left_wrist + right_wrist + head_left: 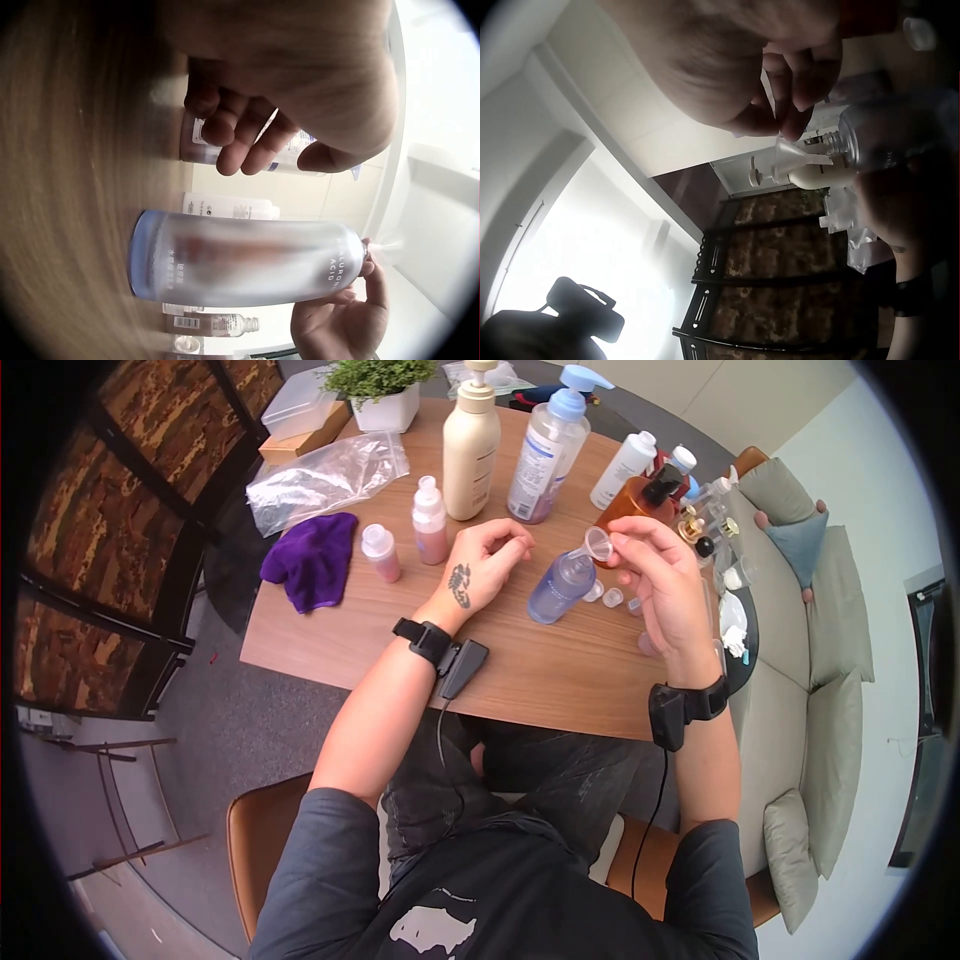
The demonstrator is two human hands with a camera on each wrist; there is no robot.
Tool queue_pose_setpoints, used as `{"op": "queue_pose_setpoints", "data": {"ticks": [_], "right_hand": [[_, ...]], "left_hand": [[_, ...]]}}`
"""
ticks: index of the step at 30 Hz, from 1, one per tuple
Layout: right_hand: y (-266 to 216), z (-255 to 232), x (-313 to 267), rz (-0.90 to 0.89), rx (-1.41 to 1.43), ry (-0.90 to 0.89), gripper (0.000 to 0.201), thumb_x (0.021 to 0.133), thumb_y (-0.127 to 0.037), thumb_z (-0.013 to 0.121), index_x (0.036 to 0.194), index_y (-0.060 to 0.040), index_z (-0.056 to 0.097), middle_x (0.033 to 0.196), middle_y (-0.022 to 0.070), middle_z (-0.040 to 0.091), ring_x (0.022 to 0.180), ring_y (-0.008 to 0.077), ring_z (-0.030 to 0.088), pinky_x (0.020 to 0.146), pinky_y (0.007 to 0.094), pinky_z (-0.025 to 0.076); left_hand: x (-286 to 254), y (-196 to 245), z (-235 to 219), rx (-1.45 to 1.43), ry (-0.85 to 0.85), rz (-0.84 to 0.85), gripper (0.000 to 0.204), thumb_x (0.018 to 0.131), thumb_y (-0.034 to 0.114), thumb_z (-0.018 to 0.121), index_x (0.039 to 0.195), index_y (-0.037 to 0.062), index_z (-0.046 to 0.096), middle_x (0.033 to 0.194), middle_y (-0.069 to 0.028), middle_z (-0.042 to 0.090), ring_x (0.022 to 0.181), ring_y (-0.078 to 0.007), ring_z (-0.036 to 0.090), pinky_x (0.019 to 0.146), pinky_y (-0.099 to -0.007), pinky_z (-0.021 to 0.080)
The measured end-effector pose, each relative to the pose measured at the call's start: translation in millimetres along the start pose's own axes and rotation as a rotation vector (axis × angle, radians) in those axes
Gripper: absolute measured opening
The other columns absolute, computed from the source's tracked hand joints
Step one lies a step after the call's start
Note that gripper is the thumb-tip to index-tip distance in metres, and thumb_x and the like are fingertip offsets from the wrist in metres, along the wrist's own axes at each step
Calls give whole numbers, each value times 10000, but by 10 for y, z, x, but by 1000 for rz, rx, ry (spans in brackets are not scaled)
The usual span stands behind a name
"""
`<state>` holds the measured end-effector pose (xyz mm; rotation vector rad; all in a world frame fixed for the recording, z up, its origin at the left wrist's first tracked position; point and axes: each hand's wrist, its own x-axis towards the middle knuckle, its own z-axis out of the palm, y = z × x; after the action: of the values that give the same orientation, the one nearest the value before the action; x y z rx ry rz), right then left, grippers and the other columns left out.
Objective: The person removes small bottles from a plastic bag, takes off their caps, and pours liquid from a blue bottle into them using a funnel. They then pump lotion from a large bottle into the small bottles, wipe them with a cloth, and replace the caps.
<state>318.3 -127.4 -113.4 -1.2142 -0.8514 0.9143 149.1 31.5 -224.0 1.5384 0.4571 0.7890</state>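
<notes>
My right hand (662,575) pinches a small clear funnel (597,545) by its rim between thumb and fingers. The funnel's spout is right at the neck of a translucent blue bottle (560,592), which stands upright and uncapped on the table. In the right wrist view the funnel (789,159) is tilted, its narrow end close beside the threaded bottle mouth. My left hand (482,572) hovers left of the bottle with loosely curled fingers and nothing in them. From the left wrist view, a gap separates those fingers (240,142) from the bottle (247,259).
Two small pink bottles, a cream pump bottle (470,450) and a blue-topped pump bottle (548,460) stand behind. A purple cloth (312,560) and plastic bag (325,478) lie left. An amber bottle (634,502), several small bottles and small caps (612,598) crowd the right.
</notes>
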Motion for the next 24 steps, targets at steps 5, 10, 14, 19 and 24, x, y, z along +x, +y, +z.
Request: {"op": "queue_pose_setpoints", "data": {"ticks": [5, 10, 14, 19, 24], "right_hand": [[16, -45, 3, -5, 31, 18, 186, 1002, -97, 687, 1169, -15, 697, 994, 27, 708, 883, 86, 650, 714, 215, 485], [-82, -42, -7, -57, 102, -22, 188, 1005, -105, 673, 1171, -20, 695, 991, 16, 697, 877, 80, 636, 705, 220, 456], [-100, -10, 4, -17, 31, -37, 194, 1003, -106, 680, 1175, -17, 694, 939, 10, 688, 859, 72, 632, 696, 214, 454], [-46, 29, 13, 4, -6, -24, 198, 1001, -106, 683, 1177, -17, 696, 921, 9, 693, 833, 64, 634, 672, 206, 454], [25, 6, 13, 18, -88, -38, 193, 991, -106, 689, 1164, -23, 704, 930, 6, 708, 814, 55, 637, 664, 193, 452]], "left_hand": [[15, -26, -5, 10, 0, 35, 225, 1005, 194, 613, 1025, 0, 725, 888, -42, 704, 617, -58, 532, 556, -224, 410], [14, -31, -10, 28, 4, 49, 242, 997, 208, 605, 1030, -1, 723, 888, -45, 706, 619, -60, 539, 562, -227, 417], [13, -24, -4, 58, 0, 42, 246, 992, 207, 601, 1032, -2, 723, 892, -42, 707, 624, -62, 541, 569, -228, 425], [25, -23, -16, 55, 5, 55, 239, 992, 196, 600, 1033, -5, 722, 894, -33, 707, 629, -64, 542, 574, -231, 428], [11, -46, -4, 30, -8, 48, 221, 996, 179, 598, 1038, 1, 723, 888, -29, 707, 629, -62, 537, 571, -230, 423]]}}
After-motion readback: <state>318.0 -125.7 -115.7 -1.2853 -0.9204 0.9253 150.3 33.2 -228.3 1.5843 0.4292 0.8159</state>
